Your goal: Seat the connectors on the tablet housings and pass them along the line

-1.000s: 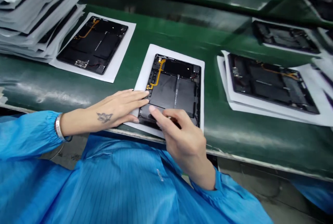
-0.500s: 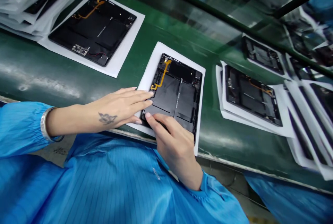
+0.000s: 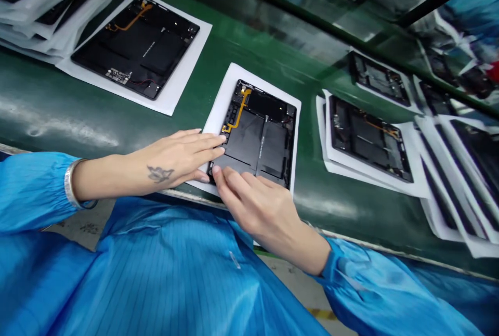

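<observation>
An opened black tablet (image 3: 249, 138), with an orange flex cable (image 3: 240, 112) at its upper left, lies on a white sheet (image 3: 220, 99) at the table's front edge. My left hand (image 3: 183, 156) rests flat with fingers stretched out, its fingertips on the tablet's left edge. At the tablet's lower left corner is my right hand (image 3: 257, 198), its fingers curled and pressed together. Whatever those fingers may hold is hidden.
Another opened tablet (image 3: 136, 47) lies on white paper at the upper left, beside a stack of sheets and tablets (image 3: 47, 8). More tablets on sheets (image 3: 370, 138) lie at the right. Behind is a glass-like panel (image 3: 280, 8).
My right hand has turned, its wrist swinging to the right and its fingers curling closer together at the tablet's corner. My left hand stays on the edge. The view has shifted slightly.
</observation>
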### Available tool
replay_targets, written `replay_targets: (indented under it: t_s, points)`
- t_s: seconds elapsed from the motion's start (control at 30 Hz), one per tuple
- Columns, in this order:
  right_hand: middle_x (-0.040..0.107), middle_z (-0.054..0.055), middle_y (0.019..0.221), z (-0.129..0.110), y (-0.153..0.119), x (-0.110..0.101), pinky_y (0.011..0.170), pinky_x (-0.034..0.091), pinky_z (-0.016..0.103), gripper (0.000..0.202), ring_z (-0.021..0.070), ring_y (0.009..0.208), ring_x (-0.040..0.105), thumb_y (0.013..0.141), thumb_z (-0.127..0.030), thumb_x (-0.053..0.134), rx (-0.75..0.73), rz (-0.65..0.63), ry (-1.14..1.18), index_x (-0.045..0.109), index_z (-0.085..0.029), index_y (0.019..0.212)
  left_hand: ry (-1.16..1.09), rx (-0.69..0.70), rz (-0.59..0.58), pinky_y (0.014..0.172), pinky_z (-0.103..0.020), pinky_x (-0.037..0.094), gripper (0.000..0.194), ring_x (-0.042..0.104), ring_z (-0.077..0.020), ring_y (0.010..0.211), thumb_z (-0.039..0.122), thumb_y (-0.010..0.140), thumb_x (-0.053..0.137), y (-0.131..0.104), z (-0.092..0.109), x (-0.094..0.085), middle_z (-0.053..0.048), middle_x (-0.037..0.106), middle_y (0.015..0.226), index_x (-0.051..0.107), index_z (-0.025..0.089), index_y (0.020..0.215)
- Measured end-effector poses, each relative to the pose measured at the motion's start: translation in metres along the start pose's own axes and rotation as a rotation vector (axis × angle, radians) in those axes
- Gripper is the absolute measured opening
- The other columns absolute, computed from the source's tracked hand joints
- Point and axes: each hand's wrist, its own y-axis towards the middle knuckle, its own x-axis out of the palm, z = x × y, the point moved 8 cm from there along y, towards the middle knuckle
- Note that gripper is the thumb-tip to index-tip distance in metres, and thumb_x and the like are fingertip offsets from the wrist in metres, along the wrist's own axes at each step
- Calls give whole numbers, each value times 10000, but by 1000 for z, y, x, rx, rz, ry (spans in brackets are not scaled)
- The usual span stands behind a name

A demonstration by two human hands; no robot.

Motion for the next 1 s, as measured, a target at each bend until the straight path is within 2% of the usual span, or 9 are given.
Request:
replay_targets:
  t_s: [0.3,0.4,0.53,0.63,0.7,0.8,0.87,0.93,1.0]
  points:
    - [654,34,783,-1,2,3,509,383,306,218,122,609,526,994,-110,480,-30,-32,6,697,-95,1008,25,-7,-32,1230,-401,303,474,404,-218,1468,390,1073,387,0,-2,3,-129,456,1551,489,133,1458]
    - [670,46,808,-3,3,4,498,375,321,220,129,592,509,987,-121,491,-16,-46,-56,692,-75,1063,41,5,-11,1241,-407,282,476,385,-212,1479,380,1077,377,-1,-1,3,-130,437,1564,474,124,1467]
    - [680,35,809,0,0,9,506,346,323,196,131,603,524,981,-124,504,-17,-31,-28,700,-115,991,33,-2,-21,1235,-406,302,477,400,-215,1470,390,1073,390,-1,-1,2,-126,440,1563,472,146,1474]
    - [722,30,881,13,-8,7,565,372,299,245,132,695,573,1006,-110,452,64,53,86,686,-144,1071,63,-20,-35,1234,-450,303,511,348,-252,1498,404,1063,413,-4,-3,-3,-149,373,1599,425,153,1508]
    - [736,43,942,24,-18,1,605,385,304,240,149,748,592,997,-128,493,210,149,142,661,-158,1166,103,-55,-2,1227,-487,313,538,318,-289,1509,405,1051,445,-9,-5,-10,-165,333,1616,396,158,1526]
    - [690,16,798,41,-41,-12,600,404,310,297,153,664,569,959,-177,607,547,395,315,639,-202,1253,152,-74,59,1195,-485,377,484,415,-302,1450,335,1045,471,-15,-3,-20,-162,437,1556,443,146,1490]
    - [642,-2,730,45,-58,-15,607,434,309,277,147,619,558,997,-232,550,722,562,527,654,-236,1254,178,-32,84,1131,-457,459,390,516,-295,1365,235,1040,468,-17,6,-25,-162,547,1461,524,114,1407]
    - [646,27,785,42,-66,-13,693,475,339,343,170,718,599,1053,-347,405,766,620,650,700,-246,1195,198,48,93,1056,-434,523,328,580,-292,1293,136,1025,456,-15,18,-27,-171,609,1385,576,79,1325]
    - [642,59,818,32,-64,-10,737,480,373,502,197,792,597,1056,-469,306,677,597,656,730,-211,1130,217,142,91,1022,-438,546,307,614,-295,1250,77,1013,439,-13,30,-27,-182,635,1346,592,52,1277]
